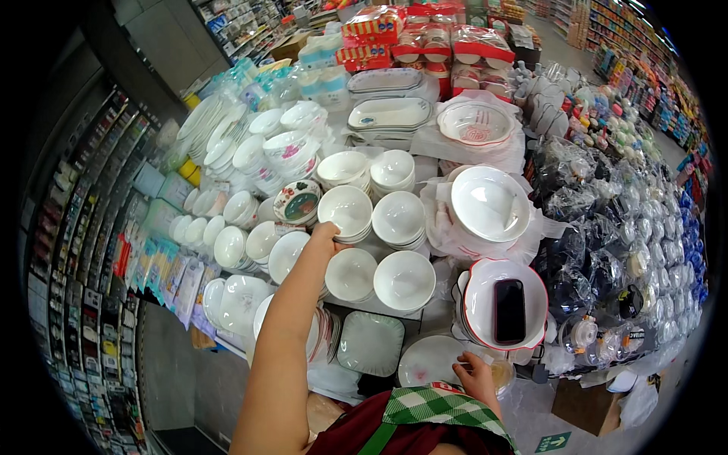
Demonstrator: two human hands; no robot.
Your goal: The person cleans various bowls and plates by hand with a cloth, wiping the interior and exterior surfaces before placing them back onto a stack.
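My left hand reaches across to a stack of white bowls, its thumb at the near rim and its fingers lower down the side. Another white bowl stack stands just right of it, and two white bowls sit nearer to me. Low at the right, my right hand has its fingers apart beside a floral plate, holding nothing that I can see. Above that hand, a black phone lies in a red-rimmed white basin.
A square pale-green plate lies near the front edge. Large white bowls rest on plastic wrapping, with oblong dishes farther back. Plastic-wrapped glassware crowds the right side. A cardboard box stands on the floor.
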